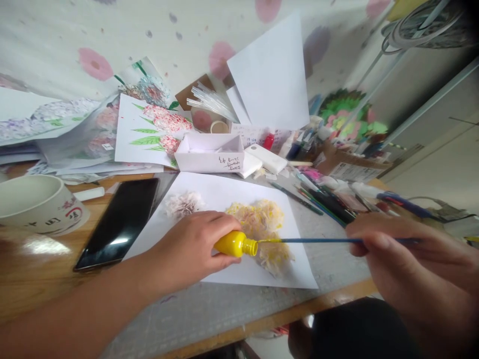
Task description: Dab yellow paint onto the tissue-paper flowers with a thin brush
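Observation:
My left hand (187, 249) is closed round a small yellow paint bottle (235, 244), tilted on its side over a white sheet (224, 192). My right hand (411, 264) pinches a thin blue brush (322, 240); its yellow-tipped end sits at the bottle's mouth. On the sheet are a yellow dabbed flower cluster (262, 222) and a pale pinkish one (184, 203).
A black phone (119, 222) lies left of the sheet, beside a white cup (37, 202). Behind stand a white open box (209, 152), flower paintings (153, 129), clear straws (209, 102) and blank paper. Pens and pencils (325, 199) crowd the right. The table's front edge (284, 314) is close.

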Available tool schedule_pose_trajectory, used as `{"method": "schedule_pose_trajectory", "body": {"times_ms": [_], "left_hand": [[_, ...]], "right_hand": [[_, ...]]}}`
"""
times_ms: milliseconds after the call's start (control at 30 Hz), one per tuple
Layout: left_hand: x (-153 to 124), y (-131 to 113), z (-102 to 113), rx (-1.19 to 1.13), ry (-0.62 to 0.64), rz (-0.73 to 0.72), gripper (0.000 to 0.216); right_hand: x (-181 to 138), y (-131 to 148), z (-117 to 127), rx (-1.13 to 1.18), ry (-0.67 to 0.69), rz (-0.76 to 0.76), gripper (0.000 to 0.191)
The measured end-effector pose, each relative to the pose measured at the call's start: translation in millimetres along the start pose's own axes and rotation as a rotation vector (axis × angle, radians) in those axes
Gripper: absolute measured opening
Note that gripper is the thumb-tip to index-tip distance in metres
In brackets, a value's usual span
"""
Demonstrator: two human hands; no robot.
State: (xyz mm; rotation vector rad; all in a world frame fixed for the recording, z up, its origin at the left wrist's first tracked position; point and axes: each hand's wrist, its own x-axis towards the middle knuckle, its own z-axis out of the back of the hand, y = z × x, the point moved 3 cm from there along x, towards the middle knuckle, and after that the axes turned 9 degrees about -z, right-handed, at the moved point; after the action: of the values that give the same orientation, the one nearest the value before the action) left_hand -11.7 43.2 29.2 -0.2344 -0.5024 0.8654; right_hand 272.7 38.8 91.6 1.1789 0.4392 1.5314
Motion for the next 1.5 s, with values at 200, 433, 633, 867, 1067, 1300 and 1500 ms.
{"method": "schedule_pose_trajectory", "body": {"times_ms": [200,433,633,867,1067,1300,1500], "left_hand": [[0,3,1,-0.021,0.031,0.032,0.031],[-8,11,-5,-0.023,-0.085,-0.045,0.024],[-4,9,-3,-0.052,-0.004,0.003,0.023],[-9,16,-7,0.014,-0.074,-0.043,0.027],[-9,17,-5,0.018,-0.087,-0.052,0.026],[-9,18,-5,0.02,-0.076,-0.05,0.031],[-12,21,-5,0.04,-0.092,-0.064,0.035]], "right_hand": [[-3,-1,7,0.141,0.024,-0.025,0.015],[1,-32,32,0.205,0.074,-0.122,0.018],[-6,-43,31,-0.001,0.151,-0.156,0.029],[-1,-52,26,0.004,0.201,-0.091,0.026],[2,-60,25,0.019,0.266,-0.151,0.027],[1,-61,21,0.06,0.239,-0.297,0.031],[5,-61,21,0.043,0.277,-0.283,0.038]]}}
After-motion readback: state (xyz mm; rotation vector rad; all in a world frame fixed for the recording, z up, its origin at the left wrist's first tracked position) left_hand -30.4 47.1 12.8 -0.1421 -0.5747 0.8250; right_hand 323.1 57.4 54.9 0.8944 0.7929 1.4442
